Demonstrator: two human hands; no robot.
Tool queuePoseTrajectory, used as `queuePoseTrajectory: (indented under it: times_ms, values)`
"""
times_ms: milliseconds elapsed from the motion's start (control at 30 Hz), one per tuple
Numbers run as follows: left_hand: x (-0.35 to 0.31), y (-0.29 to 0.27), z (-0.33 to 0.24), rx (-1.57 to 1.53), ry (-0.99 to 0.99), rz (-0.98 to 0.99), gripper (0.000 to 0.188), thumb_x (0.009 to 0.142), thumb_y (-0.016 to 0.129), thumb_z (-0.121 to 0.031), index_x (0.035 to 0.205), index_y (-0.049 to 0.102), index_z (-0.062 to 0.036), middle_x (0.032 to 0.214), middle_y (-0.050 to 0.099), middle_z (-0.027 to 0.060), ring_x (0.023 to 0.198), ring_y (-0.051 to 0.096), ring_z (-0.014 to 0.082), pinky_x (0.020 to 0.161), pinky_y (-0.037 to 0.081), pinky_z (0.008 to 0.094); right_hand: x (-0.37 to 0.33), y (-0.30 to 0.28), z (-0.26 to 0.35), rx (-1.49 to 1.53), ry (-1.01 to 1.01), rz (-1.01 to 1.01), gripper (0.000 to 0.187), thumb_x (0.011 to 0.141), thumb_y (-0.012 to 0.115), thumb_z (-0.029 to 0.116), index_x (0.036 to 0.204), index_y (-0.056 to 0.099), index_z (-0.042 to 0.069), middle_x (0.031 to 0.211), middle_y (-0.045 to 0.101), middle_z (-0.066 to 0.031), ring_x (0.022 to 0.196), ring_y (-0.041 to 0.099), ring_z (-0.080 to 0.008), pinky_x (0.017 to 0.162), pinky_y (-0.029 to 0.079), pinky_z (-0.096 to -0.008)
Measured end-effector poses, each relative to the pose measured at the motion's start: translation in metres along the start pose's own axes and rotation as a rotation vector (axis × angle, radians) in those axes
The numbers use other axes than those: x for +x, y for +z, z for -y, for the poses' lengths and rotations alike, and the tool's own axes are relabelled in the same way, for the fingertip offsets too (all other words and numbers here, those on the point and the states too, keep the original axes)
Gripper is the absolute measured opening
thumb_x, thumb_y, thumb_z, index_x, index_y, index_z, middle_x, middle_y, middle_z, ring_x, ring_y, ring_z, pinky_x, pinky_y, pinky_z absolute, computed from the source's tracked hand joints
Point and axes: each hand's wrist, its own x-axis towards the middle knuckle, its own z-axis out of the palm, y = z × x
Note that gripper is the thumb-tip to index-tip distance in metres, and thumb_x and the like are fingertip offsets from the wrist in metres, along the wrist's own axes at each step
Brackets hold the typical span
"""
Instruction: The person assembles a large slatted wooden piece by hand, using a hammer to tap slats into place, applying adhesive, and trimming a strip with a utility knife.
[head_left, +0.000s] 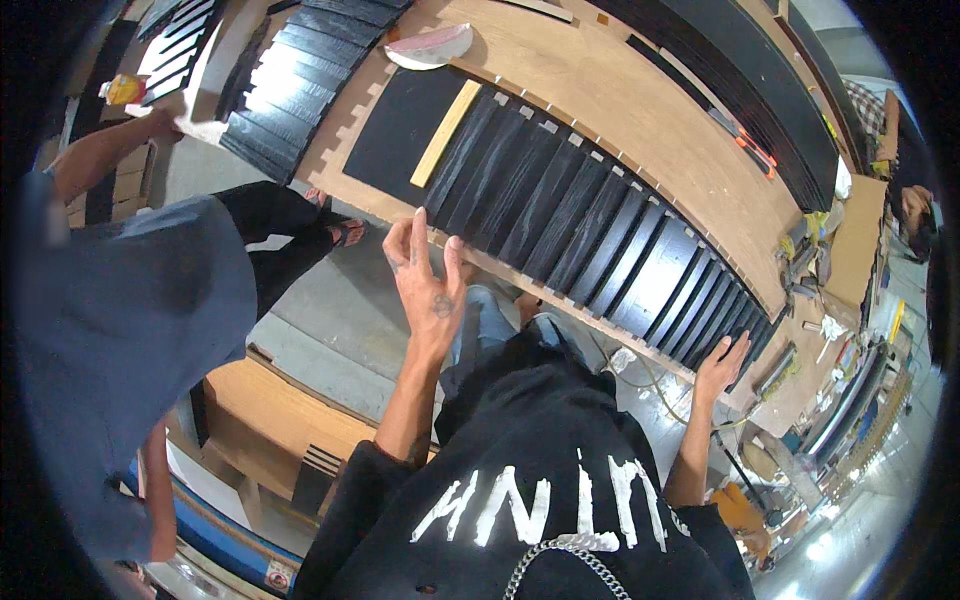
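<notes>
A row of black wood-grained slats (520, 185) lies side by side in a pale wooden frame (570, 288) on the bench. Small light tabs stick out along the slats' far ends. At the row's left end, a yellow strip (446, 133) rests beside a plain black panel (392, 128). My left hand (428, 285) is at the frame's near edge, below the yellow strip, fingers extended and apart, holding nothing. My right hand (718, 370) lies with fingers stretched out over the slats' right end, touching the last narrow ones; nothing is seen in its grasp.
Behind the slats are a pinkish-white curved piece (430, 46), an orange-handled tool (755, 150) and a long black stack (770, 90). A co-worker (130, 290) stands at my left by another slatted panel (300, 80). Clutter and tools crowd the bench's right end.
</notes>
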Motion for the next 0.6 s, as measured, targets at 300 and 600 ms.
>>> queuePoseTrajectory:
  times_ms: [300, 600]
  values:
    - [0.029, -0.004, 0.006, 0.036, -0.051, 0.051, 0.033, 0.095, 0.067, -0.019, 0.12, 0.064, 0.0017, 0.103, 0.06, 0.0178, 0.087, 0.062, 0.0301, 0.076, 0.051, 0.0406, 0.013, 0.022, -0.093, 0.093, 0.4, -0.12, 0.073, 0.103, 0.041, 0.051, 0.143, 0.041, -0.009, 0.147, 0.043, -0.03, 0.138, 0.039, -0.0419, 0.116, 0.028, -0.0433]
    - [0.027, -0.024, 0.008, 0.027, -0.209, 0.141, 0.033, 0.087, 0.076, -0.021, 0.112, 0.068, -0.0003, 0.098, 0.062, 0.0154, 0.088, 0.065, 0.0287, 0.078, 0.052, 0.0395, 0.013, 0.012, -0.131, 0.1, 0.439, 0.012, 0.076, 0.096, 0.051, 0.061, 0.124, 0.061, -0.009, 0.118, 0.065, -0.0284, 0.11, 0.061, -0.0401, 0.098, 0.044, -0.0424]
